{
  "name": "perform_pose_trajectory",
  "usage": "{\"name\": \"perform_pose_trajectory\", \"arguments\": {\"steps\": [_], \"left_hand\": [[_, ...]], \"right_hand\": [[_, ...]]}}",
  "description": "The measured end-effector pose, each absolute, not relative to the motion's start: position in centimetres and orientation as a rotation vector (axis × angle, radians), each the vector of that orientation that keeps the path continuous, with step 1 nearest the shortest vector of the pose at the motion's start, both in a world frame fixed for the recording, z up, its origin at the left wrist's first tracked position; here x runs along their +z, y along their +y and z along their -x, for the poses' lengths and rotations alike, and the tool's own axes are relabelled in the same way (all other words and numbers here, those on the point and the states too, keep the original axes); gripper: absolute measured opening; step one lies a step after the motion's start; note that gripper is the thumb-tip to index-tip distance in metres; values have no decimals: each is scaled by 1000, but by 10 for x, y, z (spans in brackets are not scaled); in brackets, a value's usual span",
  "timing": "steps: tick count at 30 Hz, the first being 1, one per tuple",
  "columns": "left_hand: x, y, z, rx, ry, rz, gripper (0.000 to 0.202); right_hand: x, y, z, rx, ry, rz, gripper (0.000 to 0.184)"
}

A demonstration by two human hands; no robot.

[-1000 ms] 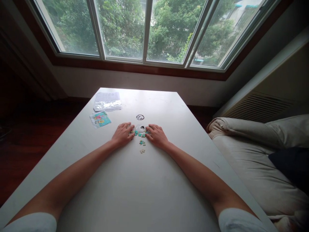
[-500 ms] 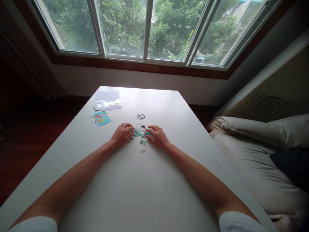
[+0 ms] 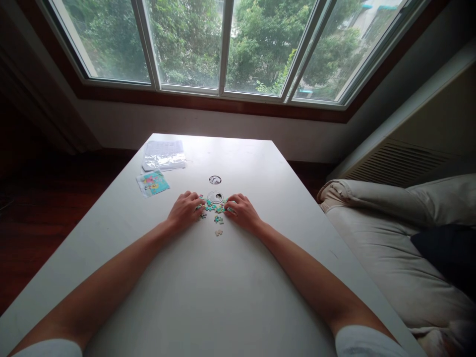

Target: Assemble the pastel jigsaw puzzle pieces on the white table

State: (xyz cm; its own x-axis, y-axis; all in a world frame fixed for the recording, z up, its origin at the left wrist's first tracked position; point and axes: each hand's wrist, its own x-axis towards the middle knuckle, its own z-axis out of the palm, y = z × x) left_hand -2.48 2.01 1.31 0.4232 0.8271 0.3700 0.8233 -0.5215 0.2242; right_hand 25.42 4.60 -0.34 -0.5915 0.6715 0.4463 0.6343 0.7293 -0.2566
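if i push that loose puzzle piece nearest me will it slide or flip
The loose puzzle piece lies flat on the smooth white table, so it would probably slide rather than flip. It looks thin and small, likely very light, and may be fiddly to pinch up.

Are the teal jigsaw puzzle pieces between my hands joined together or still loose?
Mostly loose: the small teal jigsaw puzzle pieces lie scattered on the white table, two apart nearer you. Whether any interlock is too small to tell.

- puzzle pieces [image 3: 212, 209]: mostly teal, a few pale beige ones nearer
- table [image 3: 208, 297]: plain white
- picture card [image 3: 152, 182], far left: light blue with pink and yellow
- plastic bag [image 3: 164, 155]: clear, silvery glare
- sofa [image 3: 390, 258], right: cream; cushion [image 3: 446, 253]: dark navy
- sleeves [image 3: 366, 342]: white
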Motion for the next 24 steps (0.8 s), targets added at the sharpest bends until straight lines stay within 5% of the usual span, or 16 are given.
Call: {"name": "perform_pose_trajectory", "arguments": {"steps": [11,24], "left_hand": [[20,16,24,634,1390,-2691,3],[14,16,18,636,1335,-2684,12]], "right_hand": [[26,23,-248,176,-2662,604,20],[23,15,-236,-11,-2796,472,21]]}}
